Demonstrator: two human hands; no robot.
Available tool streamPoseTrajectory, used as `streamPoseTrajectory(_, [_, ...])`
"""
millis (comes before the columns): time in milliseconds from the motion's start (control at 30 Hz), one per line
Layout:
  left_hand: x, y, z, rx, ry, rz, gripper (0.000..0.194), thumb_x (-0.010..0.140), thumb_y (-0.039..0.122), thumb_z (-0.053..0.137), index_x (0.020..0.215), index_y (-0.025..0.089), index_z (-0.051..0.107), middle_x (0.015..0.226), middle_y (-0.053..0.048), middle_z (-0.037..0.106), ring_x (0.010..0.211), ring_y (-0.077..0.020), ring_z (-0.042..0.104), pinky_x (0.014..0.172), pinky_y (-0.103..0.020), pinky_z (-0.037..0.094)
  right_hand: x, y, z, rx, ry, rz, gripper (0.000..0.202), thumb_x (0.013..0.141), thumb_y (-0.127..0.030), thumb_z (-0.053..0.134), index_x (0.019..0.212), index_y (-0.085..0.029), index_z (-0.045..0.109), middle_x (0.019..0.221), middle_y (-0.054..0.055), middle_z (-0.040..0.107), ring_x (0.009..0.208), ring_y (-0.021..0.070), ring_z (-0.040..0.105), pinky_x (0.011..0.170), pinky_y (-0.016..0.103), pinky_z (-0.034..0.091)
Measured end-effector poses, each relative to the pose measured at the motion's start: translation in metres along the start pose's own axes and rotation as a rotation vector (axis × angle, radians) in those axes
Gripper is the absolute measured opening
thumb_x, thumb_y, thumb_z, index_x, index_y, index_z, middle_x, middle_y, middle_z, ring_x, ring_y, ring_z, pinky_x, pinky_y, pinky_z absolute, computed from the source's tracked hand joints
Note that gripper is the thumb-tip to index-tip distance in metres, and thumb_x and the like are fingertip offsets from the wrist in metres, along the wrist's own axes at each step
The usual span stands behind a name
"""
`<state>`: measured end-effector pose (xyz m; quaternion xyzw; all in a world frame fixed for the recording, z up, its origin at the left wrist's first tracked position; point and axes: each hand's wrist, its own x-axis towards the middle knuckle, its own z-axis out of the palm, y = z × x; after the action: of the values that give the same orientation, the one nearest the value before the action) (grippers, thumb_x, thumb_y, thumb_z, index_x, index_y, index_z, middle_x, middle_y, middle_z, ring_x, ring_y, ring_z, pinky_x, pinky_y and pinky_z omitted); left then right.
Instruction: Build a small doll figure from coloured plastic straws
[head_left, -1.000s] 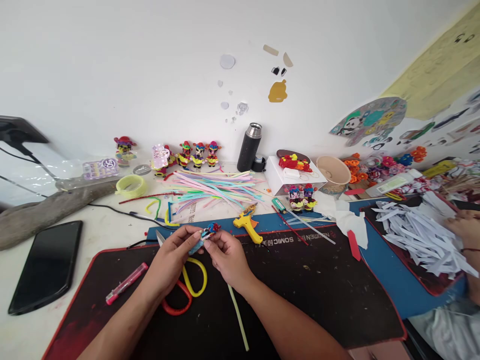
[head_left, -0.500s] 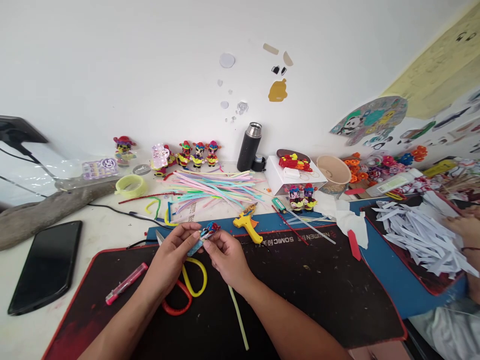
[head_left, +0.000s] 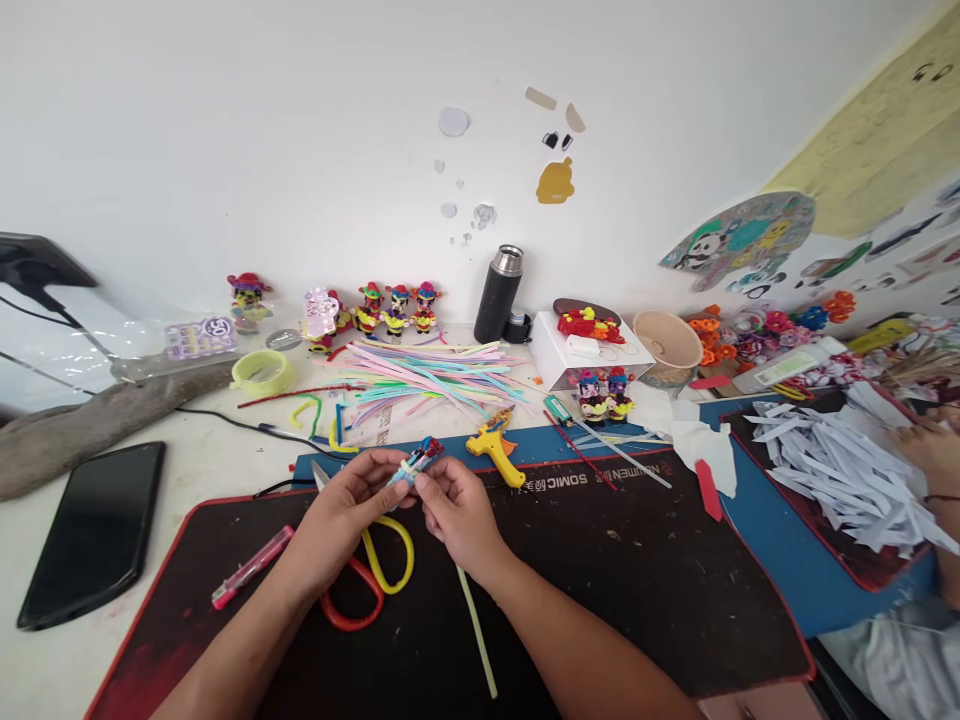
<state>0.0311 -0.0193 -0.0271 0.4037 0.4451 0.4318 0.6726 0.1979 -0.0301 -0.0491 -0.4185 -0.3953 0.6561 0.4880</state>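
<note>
Between both hands, over the black mat point(head_left: 600, 580), is a small blue, red and white figure point(head_left: 420, 458). My left hand point(head_left: 360, 500) pinches its lower light-blue part from the left. My right hand point(head_left: 457, 505) has thumb and fingers closed on its right side. Scissors with one red and one yellow handle point(head_left: 390, 555) lie under and beside my left hand. A pale green stem point(head_left: 477, 632) lies below my right wrist. A yellow glue gun point(head_left: 498, 450) rests just beyond my right hand.
Behind are a pile of pastel stems point(head_left: 435, 378), a black flask point(head_left: 499, 295) and a white box point(head_left: 551, 360). At left lie a phone point(head_left: 94, 535) and a pink pen point(head_left: 253, 567). Paper strips point(head_left: 840, 470) and another person's hand are at right.
The small figure has tilted and moved slightly up, showing more of its blue and white part. Both hands have shifted their fingers a little around it.
</note>
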Motion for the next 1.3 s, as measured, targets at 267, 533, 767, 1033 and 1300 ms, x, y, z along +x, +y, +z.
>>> streamPoseTrajectory(267, [0.0004, 0.0027, 0.0051, 0.076, 0.05, 0.004, 0.05, 0.077, 0.052, 0.089, 0.112, 0.02, 0.073, 0.109, -0.009, 0.08, 0.096, -0.0261, 0.076, 0.091, -0.042, 0.065, 0.0004, -0.0015, -0.0001, -0.017, -0.009, -0.003, 0.047, 0.087, -0.065, 0.074, 0.085, -0.022, 0.055, 0.048, -0.013, 0.043, 0.036, 0.0057, 0.03, 0.036, 0.021, 0.023])
streamPoseTrajectory(533, [-0.0008, 0.0037, 0.0044, 0.134, 0.145, 0.06, 0.049, 0.074, 0.053, 0.091, 0.107, 0.021, 0.074, 0.107, -0.009, 0.08, 0.096, -0.0287, 0.077, 0.089, -0.042, 0.064, -0.0007, -0.0071, -0.0006, 0.018, -0.033, 0.013, 0.046, 0.088, -0.066, 0.071, 0.089, -0.022, 0.056, 0.046, -0.013, 0.042, 0.037, 0.0064, 0.029, 0.036, 0.021, 0.022])
streamPoseTrajectory(767, [0.0003, 0.0, 0.0019, 0.151, 0.06, 0.086, 0.044, 0.076, 0.049, 0.09, 0.108, 0.024, 0.073, 0.112, -0.008, 0.077, 0.116, -0.0319, 0.071, 0.091, -0.039, 0.063, 0.0006, -0.005, -0.0004, 0.032, -0.012, 0.039, 0.046, 0.086, -0.064, 0.074, 0.088, -0.023, 0.055, 0.046, -0.013, 0.042, 0.037, 0.0067, 0.029, 0.036, 0.02, 0.023])
streamPoseTrajectory(1033, [0.0002, -0.0013, 0.0024, 0.182, 0.044, 0.089, 0.039, 0.082, 0.049, 0.085, 0.106, 0.024, 0.068, 0.106, -0.005, 0.073, 0.098, -0.0257, 0.073, 0.082, -0.036, 0.064, -0.0005, -0.0034, -0.0013, 0.01, -0.046, 0.024, 0.046, 0.087, -0.064, 0.073, 0.084, -0.022, 0.054, 0.047, -0.012, 0.045, 0.038, 0.0063, 0.031, 0.037, 0.02, 0.025])
streamPoseTrajectory(1300, [-0.0003, 0.006, 0.0064, 0.189, 0.134, 0.092, 0.043, 0.076, 0.052, 0.088, 0.101, 0.023, 0.069, 0.104, -0.005, 0.072, 0.075, -0.0196, 0.07, 0.073, -0.034, 0.062, 0.0005, -0.0049, -0.0025, -0.034, -0.058, 0.052, 0.047, 0.088, -0.067, 0.07, 0.087, -0.022, 0.056, 0.046, -0.011, 0.047, 0.034, 0.0067, 0.034, 0.036, 0.021, 0.025])
